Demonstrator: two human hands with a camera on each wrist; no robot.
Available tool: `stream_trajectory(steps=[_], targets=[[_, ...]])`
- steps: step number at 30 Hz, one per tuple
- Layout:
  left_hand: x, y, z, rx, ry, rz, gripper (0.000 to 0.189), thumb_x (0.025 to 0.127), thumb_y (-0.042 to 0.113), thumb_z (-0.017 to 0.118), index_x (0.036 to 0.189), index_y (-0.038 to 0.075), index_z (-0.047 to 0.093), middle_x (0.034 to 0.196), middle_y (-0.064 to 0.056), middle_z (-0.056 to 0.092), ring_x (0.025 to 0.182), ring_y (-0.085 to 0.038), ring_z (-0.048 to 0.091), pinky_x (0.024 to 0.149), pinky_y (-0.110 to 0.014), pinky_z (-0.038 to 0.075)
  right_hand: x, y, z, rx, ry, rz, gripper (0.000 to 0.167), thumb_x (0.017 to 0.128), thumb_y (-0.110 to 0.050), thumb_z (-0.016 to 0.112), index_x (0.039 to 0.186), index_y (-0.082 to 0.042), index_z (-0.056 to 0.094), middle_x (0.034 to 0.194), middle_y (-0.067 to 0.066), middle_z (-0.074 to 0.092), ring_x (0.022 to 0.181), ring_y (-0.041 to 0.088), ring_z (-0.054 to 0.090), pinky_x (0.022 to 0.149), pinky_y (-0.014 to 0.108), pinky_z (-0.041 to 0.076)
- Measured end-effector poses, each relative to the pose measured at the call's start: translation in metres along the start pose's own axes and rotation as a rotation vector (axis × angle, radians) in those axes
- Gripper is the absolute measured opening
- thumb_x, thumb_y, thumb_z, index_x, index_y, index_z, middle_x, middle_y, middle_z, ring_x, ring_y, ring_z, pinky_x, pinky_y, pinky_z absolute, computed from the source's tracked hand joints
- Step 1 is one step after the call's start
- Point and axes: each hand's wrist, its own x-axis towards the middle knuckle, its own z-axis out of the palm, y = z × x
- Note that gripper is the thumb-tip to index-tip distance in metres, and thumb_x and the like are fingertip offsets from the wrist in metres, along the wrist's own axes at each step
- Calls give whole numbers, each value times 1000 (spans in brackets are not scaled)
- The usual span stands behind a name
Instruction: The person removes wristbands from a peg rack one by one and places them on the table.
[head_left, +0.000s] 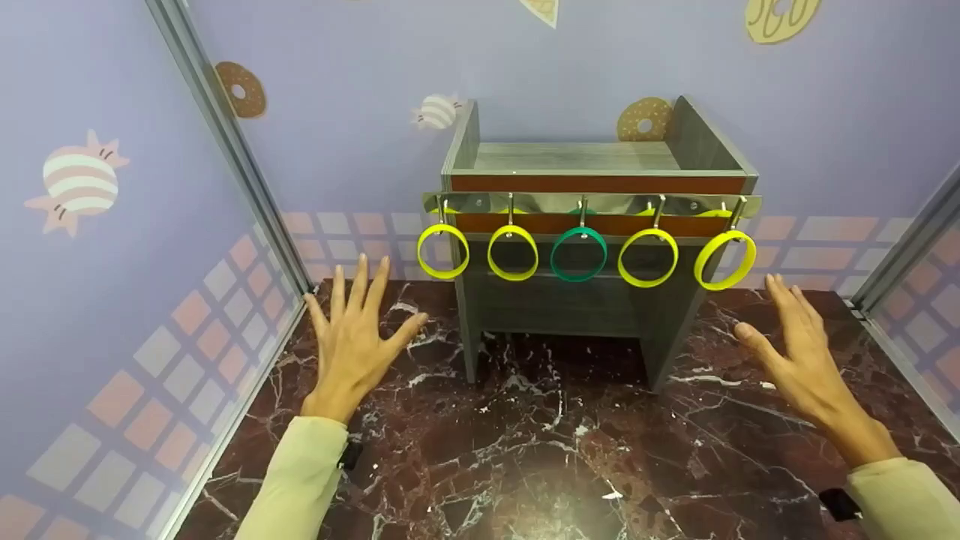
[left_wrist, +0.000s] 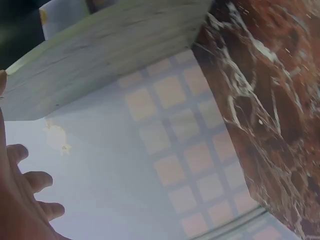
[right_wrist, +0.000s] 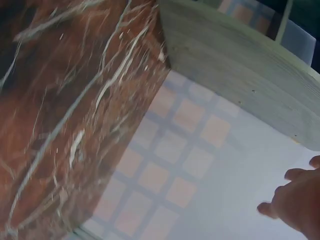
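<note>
Five would be too exact, so: several rings hang from hooks on a metal strip (head_left: 540,202) across the front of a grey wooden stand (head_left: 675,315). The ring in the middle is green (head_left: 553,259); the yellow ring (head_left: 420,255) at the far left and the yellow ring (head_left: 752,262) at the far right are the outermost. My left hand (head_left: 352,352) is held left of the stand, fingers spread, holding nothing. On the other side, my right hand (head_left: 806,360) is raised with its fingers extended and holds nothing. Both hands are apart from the rings.
The stand rests on a dark red marbled tabletop (head_left: 525,465). Purple walls with printed sweets and checks (head_left: 360,112) enclose the back and sides. Grey metal posts (head_left: 225,135) run up the corners.
</note>
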Motion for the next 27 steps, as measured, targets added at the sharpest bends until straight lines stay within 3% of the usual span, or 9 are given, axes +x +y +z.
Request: stream_trajectory(steps=[4,8,10,12,16,19,23,27], targets=[[5,10,-5,-115,37,1,92,99,67,57,171,23,20,176,-6,14,162,-35,8,121,-62,-16,-1,-6,2,136,1,50,74,109,-25,58,172,-22,18,175,18,16,160,42,7,119,76,1],[10,19,-9,-267,84,-11,90,98,62,61,170,21,26,174,-4,23,159,-34,21,125,-63,-5,1,-11,6,221,29,75,69,110,-23,57,171,-24,23,172,16,27,156,32,28,124,40,25],[13,23,-9,-338,110,-14,88,98,60,63,169,20,30,172,-4,28,157,-33,28,126,-62,3,2,-11,9,258,52,75,66,111,-20,56,170,-22,28,171,15,32,151,22,37,115,21,34],[15,25,-10,-396,127,-17,86,97,57,64,168,20,33,171,-3,33,154,-34,35,126,-61,14,3,-10,12,300,77,72,62,110,-17,56,168,-19,32,168,15,38,147,17,42,106,13,39],[18,30,-11,-494,136,-38,83,97,55,66,167,22,36,168,-2,39,150,-34,40,121,-59,28,5,-8,20,413,126,87,57,109,-12,57,164,-13,40,160,9,50,141,13,49,104,14,43],[20,33,-12,-568,133,-43,81,98,52,68,166,22,38,166,-5,43,149,-31,42,121,-57,30,6,-6,27,559,161,107,53,107,-6,60,159,-6,48,150,5,60,134,13,56,103,16,46],[23,36,-11,-676,142,-3,77,98,43,72,164,15,43,161,-6,50,143,-26,50,118,-50,37,6,-3,38,763,190,120,48,103,2,64,151,4,54,142,6,67,128,16,62,102,20,50],[27,39,-9,-805,152,31,73,98,31,78,160,9,47,156,-5,56,135,-22,58,110,-46,47,6,0,49,847,213,146,48,100,7,67,146,8,56,138,8,70,127,19,65,100,24,53]])
